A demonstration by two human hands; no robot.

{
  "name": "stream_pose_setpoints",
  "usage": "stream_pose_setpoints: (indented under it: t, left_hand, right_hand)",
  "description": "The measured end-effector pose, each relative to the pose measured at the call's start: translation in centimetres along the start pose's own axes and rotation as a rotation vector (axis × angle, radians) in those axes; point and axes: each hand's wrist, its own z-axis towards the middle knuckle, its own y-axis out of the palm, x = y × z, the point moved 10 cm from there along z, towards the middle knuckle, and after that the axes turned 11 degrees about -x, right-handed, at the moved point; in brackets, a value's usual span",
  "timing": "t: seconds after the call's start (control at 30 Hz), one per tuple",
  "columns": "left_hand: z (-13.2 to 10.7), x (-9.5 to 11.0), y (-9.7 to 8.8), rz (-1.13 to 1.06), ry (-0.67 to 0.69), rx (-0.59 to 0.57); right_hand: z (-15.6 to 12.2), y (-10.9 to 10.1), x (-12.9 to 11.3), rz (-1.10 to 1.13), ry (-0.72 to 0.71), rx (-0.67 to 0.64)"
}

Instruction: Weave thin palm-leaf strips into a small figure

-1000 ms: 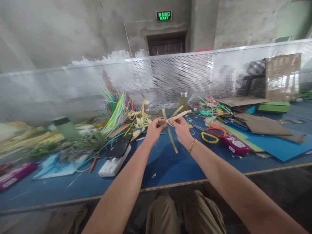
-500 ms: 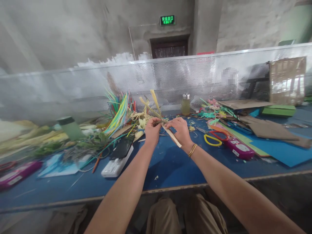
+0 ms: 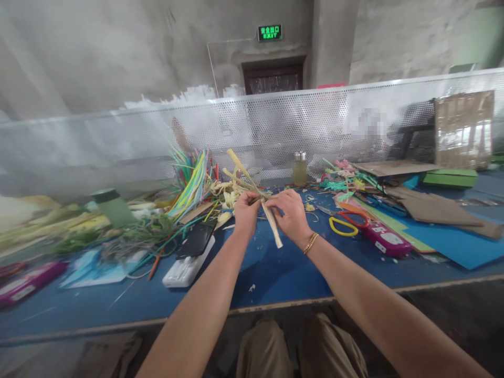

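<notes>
Head view, hidden: the crossing of the palm-leaf strips (image 3: 272,227) sits inside the fingers of both hands, so how they are folded there cannot be made out.
Head view, cut off: both forearms run out of the lower edge of the view, and the knees show below the table's near edge.
Head view, hard to make out: the heap of leaves (image 3: 47,226) at the table's left end is smeared, with no detail.
Left hand (image 3: 246,207): grip clamped on the strips at the crossing, thumb on top.
Right hand (image 3: 291,212): grip closed on the same strips, touching the left hand, with a gold bracelet (image 3: 311,242) at the wrist.
Strips' place: held in the air over the middle of the blue table (image 3: 275,273). One pale end hangs toward the near edge, and two ends stick up toward the far left.
Left of the hands: a dark phone (image 3: 197,239) lies on a white box (image 3: 183,270), and a bundle of coloured strips (image 3: 192,181) fans up behind them.
Right of the hands: yellow-handled scissors (image 3: 340,227) lie just beside a pink case (image 3: 384,239).
Far edge: a small glass bottle (image 3: 300,168) stands before the perforated screen (image 3: 354,121), which veils everything behind it.
</notes>
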Motion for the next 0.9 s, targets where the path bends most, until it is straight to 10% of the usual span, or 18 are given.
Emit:
stream_pose_setpoints:
  t: [0.9]
  left_hand:
    - [0.1,0.9,0.8,0.086,0.027,-0.070]
  right_hand:
    - [-0.4,0.1,2.6,0.047,0.166,0.104]
